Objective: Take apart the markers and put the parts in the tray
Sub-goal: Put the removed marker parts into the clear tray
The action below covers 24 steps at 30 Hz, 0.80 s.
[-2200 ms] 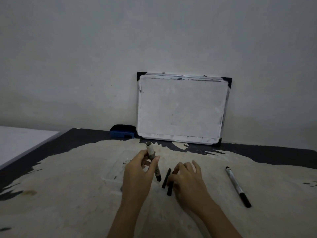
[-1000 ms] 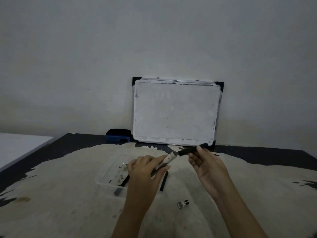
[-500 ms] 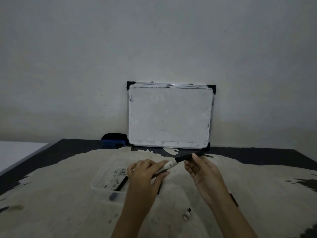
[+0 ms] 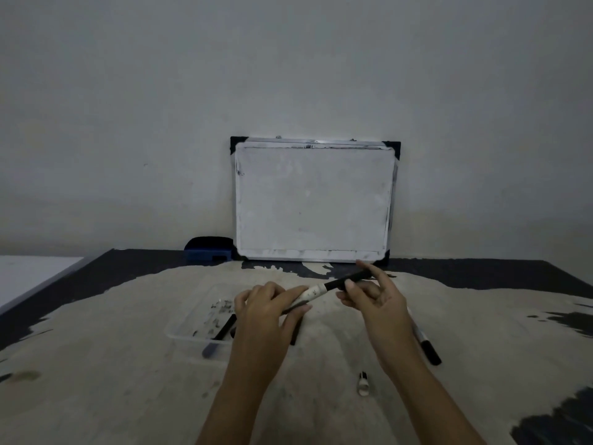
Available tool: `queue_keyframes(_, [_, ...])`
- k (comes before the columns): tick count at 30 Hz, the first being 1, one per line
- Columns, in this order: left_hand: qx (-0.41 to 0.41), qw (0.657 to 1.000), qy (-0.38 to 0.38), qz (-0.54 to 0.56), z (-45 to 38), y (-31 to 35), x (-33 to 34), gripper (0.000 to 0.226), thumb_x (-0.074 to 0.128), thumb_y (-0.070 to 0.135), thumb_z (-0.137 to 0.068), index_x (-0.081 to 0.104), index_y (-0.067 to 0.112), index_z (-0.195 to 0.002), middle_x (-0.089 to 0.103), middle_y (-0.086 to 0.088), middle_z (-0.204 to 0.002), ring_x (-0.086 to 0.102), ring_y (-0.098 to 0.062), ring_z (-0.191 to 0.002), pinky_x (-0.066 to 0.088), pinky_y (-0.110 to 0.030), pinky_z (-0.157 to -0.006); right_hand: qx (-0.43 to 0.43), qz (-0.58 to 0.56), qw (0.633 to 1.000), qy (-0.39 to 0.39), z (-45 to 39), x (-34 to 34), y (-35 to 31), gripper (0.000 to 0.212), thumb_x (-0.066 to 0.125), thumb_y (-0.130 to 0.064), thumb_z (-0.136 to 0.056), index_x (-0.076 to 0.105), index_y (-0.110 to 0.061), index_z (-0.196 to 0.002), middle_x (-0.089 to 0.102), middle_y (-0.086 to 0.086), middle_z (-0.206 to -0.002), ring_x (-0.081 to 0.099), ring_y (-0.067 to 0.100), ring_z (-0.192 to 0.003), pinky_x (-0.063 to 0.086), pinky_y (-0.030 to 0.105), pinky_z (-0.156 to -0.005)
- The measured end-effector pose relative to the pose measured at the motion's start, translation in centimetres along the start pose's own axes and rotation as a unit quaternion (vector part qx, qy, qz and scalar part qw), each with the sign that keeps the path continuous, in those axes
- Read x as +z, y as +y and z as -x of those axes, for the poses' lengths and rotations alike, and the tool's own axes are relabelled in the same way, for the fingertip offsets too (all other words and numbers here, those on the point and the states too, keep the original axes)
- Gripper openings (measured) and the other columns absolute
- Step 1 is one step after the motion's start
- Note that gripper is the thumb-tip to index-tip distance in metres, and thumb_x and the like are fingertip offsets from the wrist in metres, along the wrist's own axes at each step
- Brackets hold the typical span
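My left hand [image 4: 268, 311] grips the white barrel of a marker [image 4: 313, 292], which points up to the right. My right hand [image 4: 375, 300] pinches the black piece [image 4: 348, 280] sticking out of that barrel's end. A clear plastic tray [image 4: 186, 329] lies to the left of my left hand, with a dark stick-shaped part [image 4: 221, 334] in it. A black part [image 4: 294, 335] lies on the table just under my left hand. A small white end piece [image 4: 364, 383] lies near the front. A whole marker [image 4: 425, 343] lies behind my right wrist.
A small whiteboard [image 4: 314, 200] leans against the wall at the back of the table. A blue eraser [image 4: 208, 250] sits at its left foot. The tabletop [image 4: 128, 364] is worn pale with dark edges, and its left edge runs diagonally at the far left.
My right hand lifted a black piece off the table and brought it to the end of the barrel held by my left hand. The view tilted up and shifted.
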State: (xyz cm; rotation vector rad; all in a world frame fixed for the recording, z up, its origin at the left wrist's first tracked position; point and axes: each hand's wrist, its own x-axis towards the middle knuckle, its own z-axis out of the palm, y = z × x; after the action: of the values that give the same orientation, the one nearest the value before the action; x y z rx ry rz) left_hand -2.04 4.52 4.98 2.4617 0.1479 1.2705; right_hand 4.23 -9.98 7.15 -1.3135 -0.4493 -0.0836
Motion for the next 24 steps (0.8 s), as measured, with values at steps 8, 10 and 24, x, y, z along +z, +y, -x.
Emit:
queue_keyframes(8, [0.021,0.998,-0.056,0.004,0.4,0.3,-0.2,0.029,0.055,0.040,-0.081,0.064,0.029,-0.105,0.058,0.006,-0.075,0.041,-0.002,-0.072,0.023,-0.019,-0.075,-0.040,0.063,0.996,-0.053,0.7,0.6,0.7,0.026,0.054,-0.004,-0.088,0.064,-0.020,-0.107,0.070,-0.001,-0.095,0.067,-0.002,-0.083,0.052,0.010,-0.068])
queue_keyframes(10, [0.012,0.998,-0.052,0.014,0.4,0.5,-0.2,0.029,0.053,0.039,-0.081,0.065,0.027,-0.104,0.058,0.006,-0.075,0.043,-0.002,-0.070,0.024,-0.013,-0.074,-0.038,0.062,0.994,-0.078,1.0,1.1,1.1,0.027,0.051,-0.007,-0.090,0.063,-0.026,-0.105,0.069,-0.007,-0.097,0.066,-0.002,-0.089,0.053,0.012,-0.071])
queue_keyframes(24, [-0.012,0.998,-0.046,0.040,0.6,0.7,-0.6,0.036,0.055,0.044,-0.081,0.064,0.022,-0.109,0.046,0.013,-0.077,0.046,-0.006,-0.069,0.026,-0.015,-0.075,0.132,0.470,0.834,-0.258,-0.7,-3.6,0.1,0.039,0.060,-0.050,-0.080,0.052,-0.014,-0.069,0.063,0.003,-0.070,0.056,0.009,-0.053,0.049,0.023,-0.055])
